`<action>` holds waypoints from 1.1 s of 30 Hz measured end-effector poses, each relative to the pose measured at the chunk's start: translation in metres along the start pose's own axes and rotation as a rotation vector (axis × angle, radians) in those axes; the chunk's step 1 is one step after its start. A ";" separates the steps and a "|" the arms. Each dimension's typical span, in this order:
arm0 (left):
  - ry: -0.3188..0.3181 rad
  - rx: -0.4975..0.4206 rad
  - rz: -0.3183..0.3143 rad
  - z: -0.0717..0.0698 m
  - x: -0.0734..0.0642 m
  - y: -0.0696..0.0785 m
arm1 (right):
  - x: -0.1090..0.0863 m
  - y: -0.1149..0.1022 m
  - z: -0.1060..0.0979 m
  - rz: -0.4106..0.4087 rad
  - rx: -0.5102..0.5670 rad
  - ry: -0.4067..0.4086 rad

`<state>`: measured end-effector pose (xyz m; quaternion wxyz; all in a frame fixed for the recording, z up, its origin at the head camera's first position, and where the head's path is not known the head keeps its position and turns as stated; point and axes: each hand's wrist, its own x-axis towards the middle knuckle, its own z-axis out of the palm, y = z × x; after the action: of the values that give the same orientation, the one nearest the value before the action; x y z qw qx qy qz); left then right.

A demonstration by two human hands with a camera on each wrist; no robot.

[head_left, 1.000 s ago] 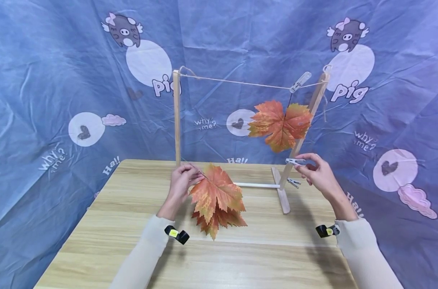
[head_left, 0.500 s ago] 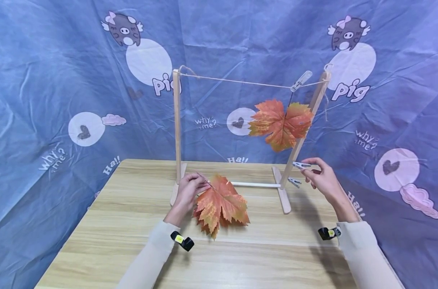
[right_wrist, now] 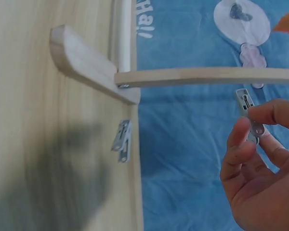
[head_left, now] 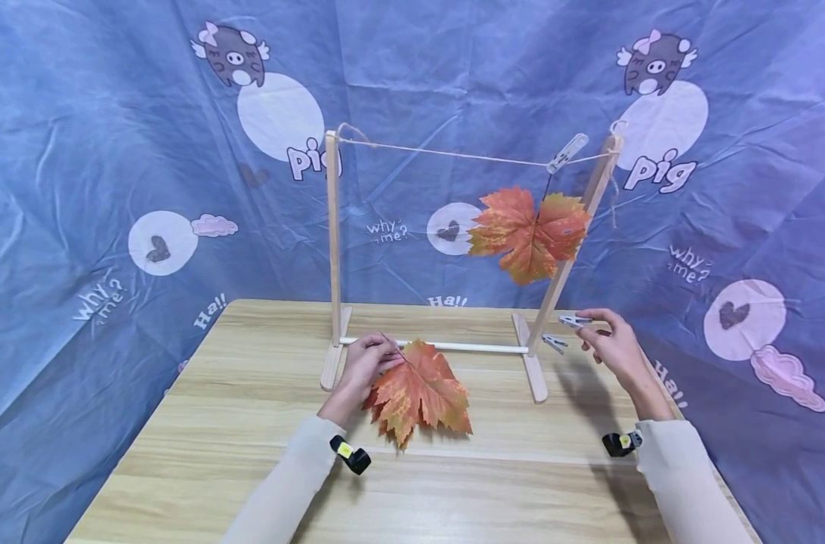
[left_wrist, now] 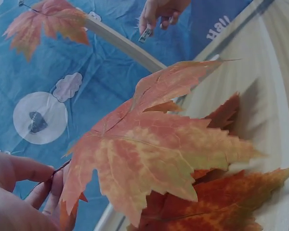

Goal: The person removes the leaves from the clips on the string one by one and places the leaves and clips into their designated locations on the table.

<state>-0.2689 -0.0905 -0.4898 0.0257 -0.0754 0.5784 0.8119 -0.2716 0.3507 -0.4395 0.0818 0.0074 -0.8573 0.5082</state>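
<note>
My left hand (head_left: 366, 369) pinches the thin stem of an orange-red artificial maple leaf (head_left: 427, 387), held low over the table. Beneath it, darker red leaf material (left_wrist: 207, 202) shows in the left wrist view, partly covered by the held leaf. On the right, thumb and fingertips of my right hand (head_left: 613, 346) pinch a pale clothespin (right_wrist: 245, 103) beside the rack's right post. A similar maple leaf (head_left: 529, 236) hangs by its stem from the string (head_left: 446, 153), clipped with another clothespin (head_left: 566, 154).
The wooden rack has a left post (head_left: 334, 234), a right post (head_left: 582, 227) and a white crossbar (head_left: 477, 347) low between its feet. One loose clothespin (right_wrist: 123, 139) lies on the table (head_left: 480, 491) by the right foot. Printed blue cloth (head_left: 412, 75) hangs behind.
My left hand has moved right and downward with the maple leaf, lowering it over the leaf material below. The right hand has drifted down and slightly right, still pinching its clothespin.
</note>
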 end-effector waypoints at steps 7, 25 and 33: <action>-0.008 0.027 -0.023 0.002 0.001 -0.009 | 0.000 0.014 0.000 0.027 -0.070 0.028; 0.055 0.146 -0.060 -0.006 0.008 -0.028 | 0.009 0.071 0.006 0.129 -0.168 0.010; 0.093 0.250 -0.046 -0.010 0.009 -0.028 | 0.011 0.081 0.010 0.211 -0.109 -0.023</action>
<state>-0.2732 -0.0912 -0.5207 0.0266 -0.1225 0.6739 0.7281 -0.2912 0.3815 -0.5132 0.0184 -0.0815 -0.8806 0.4665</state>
